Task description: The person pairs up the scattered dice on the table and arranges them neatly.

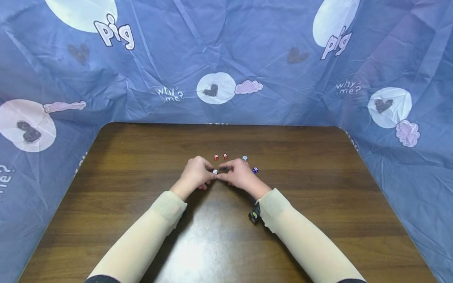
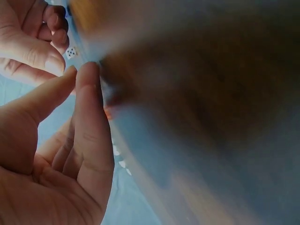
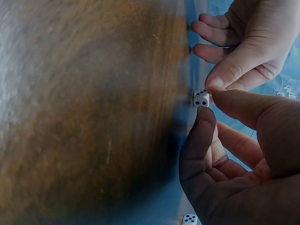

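One white die (image 1: 214, 171) sits where the fingertips of your left hand (image 1: 196, 173) and right hand (image 1: 242, 173) meet, above or on the tabletop (image 1: 301, 157); whether it touches the wood you cannot tell. Hands: close together, the thumbs and forefingers gathered around the die. Which pair carries the grip remains unclear; the views do not settle it.

Handling (judged): very light, rigid, hard to damage. Smooth sides and rounded corners probably make it slippery, so expect it to twist or pop out under an uneven squeeze. Take it by two opposite flat faces, thumb against forefinger, pads square; avoid edges and corners. Little force should do.

Views compared. Head: gives you the layout, with two red dice (image 1: 216, 157) beyond the hands, a second white die (image 1: 244, 158) just past your right knuckles, a blue die (image 1: 255, 170) to the right of that hand. A small blue patch (image 1: 225, 168) shows within the right hand's finger gap; too small to identify. Right wrist: resolves blue pips on two faces of the die, detail lost from above. Left wrist: the die between your fingertips cannot be made out; instead you get a spotted white die (image 2: 71, 52) beside the right thumb, five pips facing you, identity uncertain.
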{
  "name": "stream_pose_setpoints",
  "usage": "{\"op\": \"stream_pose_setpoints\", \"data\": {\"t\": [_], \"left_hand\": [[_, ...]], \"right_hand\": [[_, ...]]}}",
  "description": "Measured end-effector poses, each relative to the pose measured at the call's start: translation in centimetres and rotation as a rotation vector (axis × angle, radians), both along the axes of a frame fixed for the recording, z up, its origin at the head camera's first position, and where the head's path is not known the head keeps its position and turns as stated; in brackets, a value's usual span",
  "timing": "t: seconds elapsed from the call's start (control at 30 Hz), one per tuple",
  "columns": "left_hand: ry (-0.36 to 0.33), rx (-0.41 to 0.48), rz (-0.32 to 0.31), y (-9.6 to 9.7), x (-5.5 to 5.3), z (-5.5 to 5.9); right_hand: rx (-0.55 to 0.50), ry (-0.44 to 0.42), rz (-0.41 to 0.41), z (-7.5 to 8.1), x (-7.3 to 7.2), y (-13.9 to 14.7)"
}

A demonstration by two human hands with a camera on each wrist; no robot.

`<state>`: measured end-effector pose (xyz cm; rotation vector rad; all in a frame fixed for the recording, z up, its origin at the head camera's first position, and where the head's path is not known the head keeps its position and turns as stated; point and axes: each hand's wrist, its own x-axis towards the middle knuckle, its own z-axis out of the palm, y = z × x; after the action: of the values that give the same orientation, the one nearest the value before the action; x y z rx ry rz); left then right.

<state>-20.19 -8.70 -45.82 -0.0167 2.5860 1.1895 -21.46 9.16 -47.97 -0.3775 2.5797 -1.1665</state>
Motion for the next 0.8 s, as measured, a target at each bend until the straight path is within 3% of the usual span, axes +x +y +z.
{"op": "stream_pose_setpoints", "data": {"t": [0.43,0.8], "left_hand": [[0.103,-0.257,-0.004,1.1,0.0,0.0],[0.089,-0.304,0.013,1.3,-0.1,0.2]], "right_hand": [[-0.009,-0.010,-0.016,0.5,0.4,0.4],[0.002,-0.004,-0.017,0.5,0.5,0.6]]}}
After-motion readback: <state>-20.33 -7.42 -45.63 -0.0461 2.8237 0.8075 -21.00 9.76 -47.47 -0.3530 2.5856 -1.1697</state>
